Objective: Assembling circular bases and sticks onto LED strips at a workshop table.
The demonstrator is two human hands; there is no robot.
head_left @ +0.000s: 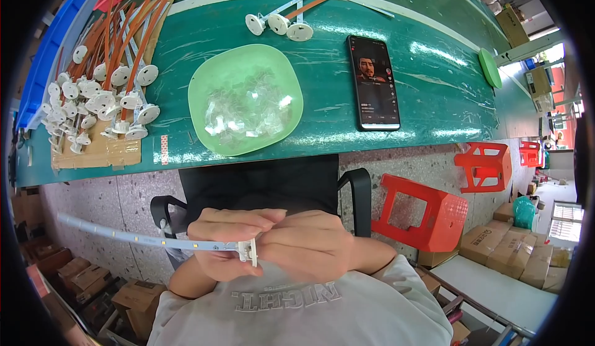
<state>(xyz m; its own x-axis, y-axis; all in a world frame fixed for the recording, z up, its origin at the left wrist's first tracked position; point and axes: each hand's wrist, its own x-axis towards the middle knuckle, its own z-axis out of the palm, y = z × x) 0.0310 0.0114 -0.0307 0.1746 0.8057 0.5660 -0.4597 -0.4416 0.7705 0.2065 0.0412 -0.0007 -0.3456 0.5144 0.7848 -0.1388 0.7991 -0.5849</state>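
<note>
In front of my chest, my left hand [224, 229] is closed round the capped end of a thin LED strip [142, 239]. The strip's pale length, dotted with small yellow chips, stretches out to the left. At its end sits a round white end cap [249, 252], edge-on between my two hands. My right hand [307, 245] is closed against the cap, its fingers curled; its fingertips are hidden. On the green table beyond stands a light green bowl [201, 92] with many small clear plastic pieces [248, 107] in it.
A heap of white-capped strips [99, 101] lies on cardboard [102, 157] at the left, by a blue bin [52, 48]. Several more capped strips [299, 31] lie farther back. A phone [375, 82] is right of the bowl. Red stools [427, 212] and cartons [496, 247] stand at right.
</note>
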